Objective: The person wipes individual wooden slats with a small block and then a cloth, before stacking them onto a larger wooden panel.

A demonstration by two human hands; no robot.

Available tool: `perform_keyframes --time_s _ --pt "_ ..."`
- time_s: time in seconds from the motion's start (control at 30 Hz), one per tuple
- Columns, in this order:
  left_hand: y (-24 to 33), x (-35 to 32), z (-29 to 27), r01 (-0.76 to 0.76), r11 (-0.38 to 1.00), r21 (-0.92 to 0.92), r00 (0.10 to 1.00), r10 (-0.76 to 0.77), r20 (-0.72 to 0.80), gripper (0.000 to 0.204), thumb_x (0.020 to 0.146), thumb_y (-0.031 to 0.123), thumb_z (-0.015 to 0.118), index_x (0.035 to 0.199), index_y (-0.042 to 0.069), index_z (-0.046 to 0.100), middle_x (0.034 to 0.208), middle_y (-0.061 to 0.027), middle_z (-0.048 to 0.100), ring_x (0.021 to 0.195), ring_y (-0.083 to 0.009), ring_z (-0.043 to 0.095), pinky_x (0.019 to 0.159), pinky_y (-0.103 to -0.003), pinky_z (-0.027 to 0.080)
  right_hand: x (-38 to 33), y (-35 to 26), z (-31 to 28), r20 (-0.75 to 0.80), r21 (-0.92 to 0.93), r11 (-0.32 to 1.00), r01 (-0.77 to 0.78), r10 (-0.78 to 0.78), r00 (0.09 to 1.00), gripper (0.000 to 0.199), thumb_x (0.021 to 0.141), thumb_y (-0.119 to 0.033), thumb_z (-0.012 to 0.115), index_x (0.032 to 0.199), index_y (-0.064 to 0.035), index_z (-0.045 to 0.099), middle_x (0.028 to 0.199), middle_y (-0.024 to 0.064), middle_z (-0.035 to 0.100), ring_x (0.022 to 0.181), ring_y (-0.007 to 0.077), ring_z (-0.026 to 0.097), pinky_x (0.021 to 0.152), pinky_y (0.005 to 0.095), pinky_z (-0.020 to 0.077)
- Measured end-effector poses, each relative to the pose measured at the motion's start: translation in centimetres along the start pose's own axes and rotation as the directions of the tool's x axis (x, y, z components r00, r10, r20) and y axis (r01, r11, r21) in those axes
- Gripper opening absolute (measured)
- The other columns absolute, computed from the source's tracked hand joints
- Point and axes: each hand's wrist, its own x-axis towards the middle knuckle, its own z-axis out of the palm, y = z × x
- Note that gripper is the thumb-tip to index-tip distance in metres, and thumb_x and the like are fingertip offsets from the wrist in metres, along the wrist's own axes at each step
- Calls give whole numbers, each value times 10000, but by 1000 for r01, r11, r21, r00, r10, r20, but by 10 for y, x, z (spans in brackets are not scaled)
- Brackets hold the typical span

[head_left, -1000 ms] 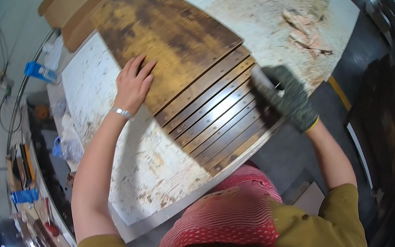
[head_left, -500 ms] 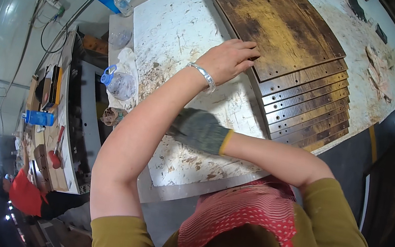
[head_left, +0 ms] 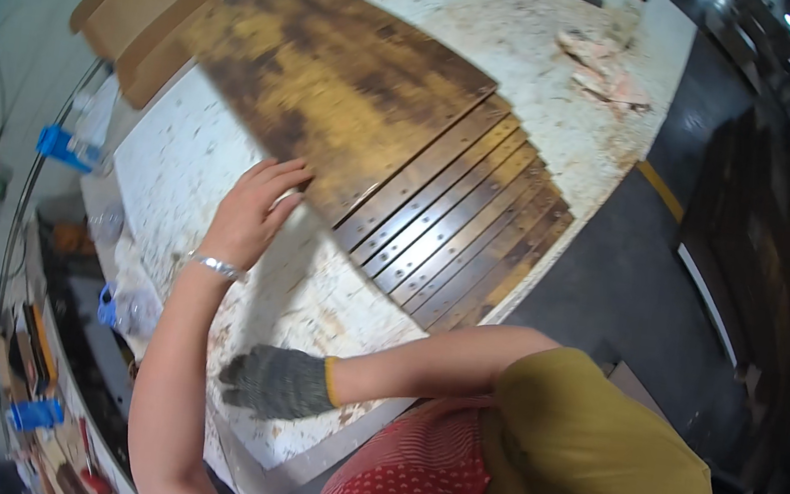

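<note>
My bare left hand (head_left: 257, 209), with a silver bracelet at its wrist, reaches to the near left edge of a stack of brown wood-grain boards. Its fingertips touch the edge of the top board (head_left: 337, 87); the fingers are outstretched with the thumb apart, gripping nothing. Below the top board, the ends of several more boards (head_left: 439, 223) fan out in steps, each with small holes. Nearer me, my right hand (head_left: 280, 383) wears a dark grey-green glove with a yellow cuff. It hovers over or rests on the white, stained worktable (head_left: 195, 158), fingers loosely apart, with nothing visible in them.
A brown cardboard box (head_left: 144, 20) is at the far left. Along the table's left side are a blue bottle (head_left: 71, 148) and a clear jug (head_left: 139, 307) with a blue handle. A crumpled cloth (head_left: 602, 69) lies beyond the stack. Dark stacked panels (head_left: 744, 246) stand on the right.
The view has swung to the right, so the boards appear farther left. My left hand stays at the stack's edge. The gloved hand, partly behind my left forearm before, now shows fully.
</note>
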Motion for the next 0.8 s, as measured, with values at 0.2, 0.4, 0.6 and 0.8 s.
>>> perform_keyframes --time_s 0.2,0.4,0.6,0.8 --pt "4 45 3 137 975 -172 984 -155 -92 321 890 188 533 1187 71 556 1162 -131 565 1119 -347 487 957 -386 394 -147 36 -208 -311 -170 890 -423 358 880 374 869 -110 546 1222 4 501 1291 176 489 1170 300 494 993 374 400" --pt "-25 92 39 62 976 206 917 25 -397 439 906 256 509 1295 58 459 1297 -172 480 1198 -371 435 1001 -441 351 -326 121 -416 -806 -369 170 -914 432 406 660 803 -297 668 1341 -37 385 1324 183 447 1229 300 431 1013 359 356" --pt "-22 89 46 286 918 275 942 -217 -256 478 934 369 424 1354 141 421 1422 -125 348 1309 -326 307 1058 -439 237 -372 176 -475 -810 -192 -140 -971 582 77 837 772 -470 629 1414 -57 286 1377 250 379 1283 339 374 1055 366 316" --pt "-22 96 47 299 916 267 945 -246 -217 485 931 381 428 1362 159 408 1429 -111 335 1314 -332 293 1064 -445 223 -378 189 -497 -525 -420 -3 -907 816 241 407 766 -324 601 1075 -60 630 1111 145 582 1058 321 531 883 424 434"
